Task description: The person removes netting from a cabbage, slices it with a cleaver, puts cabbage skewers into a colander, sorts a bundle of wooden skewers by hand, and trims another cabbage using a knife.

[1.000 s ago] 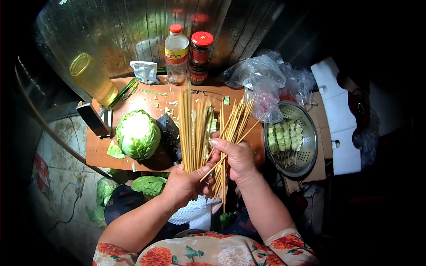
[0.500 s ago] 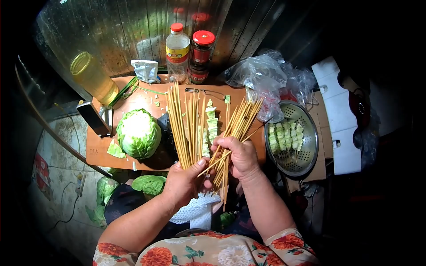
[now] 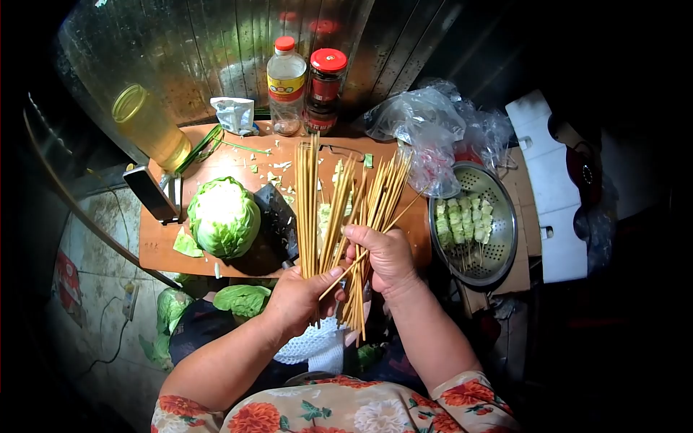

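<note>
Two fans of sticks, a bundle in each fist

At the centre of the frame, the left hand (image 3: 299,294) is closed around the left bundle (image 3: 309,209) near its lower end, and the right hand (image 3: 388,261) grips the right bundle (image 3: 386,193) lower than its middle. The left bundle stands nearly straight up the frame; the right one tips toward the upper right, so their tops sit just beside each other. One slanting stick (image 3: 337,283) cuts across the narrow gap, its lower end nearest the left thumb, its upper part passing the right hand's fingers.

The sticks look like thin, straight, smooth, yellow-brown wood or bamboo. Left of centre rests a round cabbage (image 3: 224,218), crinkle-leaved and glossy, on an orange-brown table (image 3: 166,249). At right, a perforated metal colander (image 3: 482,179) holds pale green, ruffled skewers (image 3: 465,220) side by side; crumpled clear plastic (image 3: 426,123) lies above it.
</note>
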The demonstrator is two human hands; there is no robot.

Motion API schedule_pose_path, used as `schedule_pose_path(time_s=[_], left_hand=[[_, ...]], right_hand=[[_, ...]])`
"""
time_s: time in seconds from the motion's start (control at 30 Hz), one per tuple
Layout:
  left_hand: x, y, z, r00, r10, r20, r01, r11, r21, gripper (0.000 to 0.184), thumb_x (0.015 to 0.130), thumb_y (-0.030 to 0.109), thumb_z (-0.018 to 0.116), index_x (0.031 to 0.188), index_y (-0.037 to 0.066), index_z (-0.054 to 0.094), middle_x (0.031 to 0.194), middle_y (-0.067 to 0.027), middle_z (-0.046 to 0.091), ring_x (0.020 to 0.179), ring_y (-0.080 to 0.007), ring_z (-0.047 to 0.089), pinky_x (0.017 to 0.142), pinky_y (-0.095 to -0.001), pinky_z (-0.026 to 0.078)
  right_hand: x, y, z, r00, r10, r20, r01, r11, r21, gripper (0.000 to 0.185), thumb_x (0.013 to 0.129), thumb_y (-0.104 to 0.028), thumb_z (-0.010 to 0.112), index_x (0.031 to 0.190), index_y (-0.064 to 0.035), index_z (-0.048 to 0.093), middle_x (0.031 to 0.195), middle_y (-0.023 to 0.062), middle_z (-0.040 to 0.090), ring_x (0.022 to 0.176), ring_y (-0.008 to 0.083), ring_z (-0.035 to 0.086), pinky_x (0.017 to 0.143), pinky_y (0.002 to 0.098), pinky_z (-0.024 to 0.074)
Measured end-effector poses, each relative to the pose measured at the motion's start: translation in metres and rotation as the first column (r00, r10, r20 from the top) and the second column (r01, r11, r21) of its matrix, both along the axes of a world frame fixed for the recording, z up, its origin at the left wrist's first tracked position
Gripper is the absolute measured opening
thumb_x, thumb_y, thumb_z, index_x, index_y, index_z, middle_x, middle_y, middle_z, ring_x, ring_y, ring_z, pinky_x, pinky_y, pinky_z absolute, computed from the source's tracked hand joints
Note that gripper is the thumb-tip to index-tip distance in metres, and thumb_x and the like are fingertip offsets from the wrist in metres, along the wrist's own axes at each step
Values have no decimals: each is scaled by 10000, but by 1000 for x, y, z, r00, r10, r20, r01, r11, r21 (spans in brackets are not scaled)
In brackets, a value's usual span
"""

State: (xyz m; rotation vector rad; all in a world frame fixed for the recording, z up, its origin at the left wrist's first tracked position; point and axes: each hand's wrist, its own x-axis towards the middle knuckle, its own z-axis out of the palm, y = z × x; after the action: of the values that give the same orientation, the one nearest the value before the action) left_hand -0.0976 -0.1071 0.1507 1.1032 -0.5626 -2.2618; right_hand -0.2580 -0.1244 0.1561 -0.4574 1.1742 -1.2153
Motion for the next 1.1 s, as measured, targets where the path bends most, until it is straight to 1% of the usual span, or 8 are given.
schedule_pose_path(time_s=[0.23,0.3,0.47,0.57,0.7,0.83,1.0,1.1], left_hand=[[0,1,4,999,-34,23,35,998,-45,162,918,190,606,1006,55,593,696,-53,628,453,-123,525,411,-224,416],[-1,1,6,998,67,-17,-67,998,-5,180,917,197,598,1000,38,593,722,-85,634,486,-158,578,430,-233,447],[3,-3,6,994,104,24,-104,995,5,209,935,226,562,1030,41,583,775,-84,650,550,-170,620,454,-249,445],[-3,-4,4,974,211,82,-212,977,9,222,938,232,560,1010,25,593,769,-88,647,571,-170,619,462,-257,444],[2,-8,-4,971,230,57,-231,973,1,234,937,237,566,993,13,601,734,-82,632,563,-167,595,467,-260,434],[2,-7,-1,986,82,146,-77,996,-44,242,933,244,578,980,8,605,671,-66,600,496,-146,527,447,-258,407],[0,-3,-2,988,-49,145,56,997,-44,282,917,305,608,927,23,624,609,-55,571,422,-123,482,371,-236,366],[0,0,-3,993,-60,106,65,997,-41,305,913,322,613,905,17,626,600,-54,566,414,-125,483,364,-238,372]], right_hand=[[0,-2,9,999,19,49,-19,1000,-8,126,800,-88,670,886,-3,636,717,56,607,569,139,570,523,267,504],[-1,-2,14,997,24,80,-24,1000,-1,131,804,-91,669,897,-4,636,731,54,611,581,135,575,532,264,506],[-4,-2,11,998,-9,60,11,999,-36,153,812,-91,668,921,0,613,754,53,613,608,143,596,555,260,515],[-7,-2,7,999,-30,29,32,997,-72,136,808,-78,662,904,-2,602,767,56,614,599,148,595,553,268,510],[-10,-2,6,998,-44,41,49,993,-112,124,814,-115,627,861,-4,597,722,65,608,625,150,590,578,280,521],[-9,-2,12,999,19,44,-18,1000,-23,145,811,-127,604,877,-1,572,701,77,589,578,170,578,545,309,512],[-9,-2,3,999,11,53,-5,992,-123,159,812,-81,625,928,17,580,719,76,597,554,166,575,534,287,509],[-4,0,2,999,16,40,-15,999,-30,97,786,-55,671,848,6,630,692,49,604,551,132,566,509,256,478]])
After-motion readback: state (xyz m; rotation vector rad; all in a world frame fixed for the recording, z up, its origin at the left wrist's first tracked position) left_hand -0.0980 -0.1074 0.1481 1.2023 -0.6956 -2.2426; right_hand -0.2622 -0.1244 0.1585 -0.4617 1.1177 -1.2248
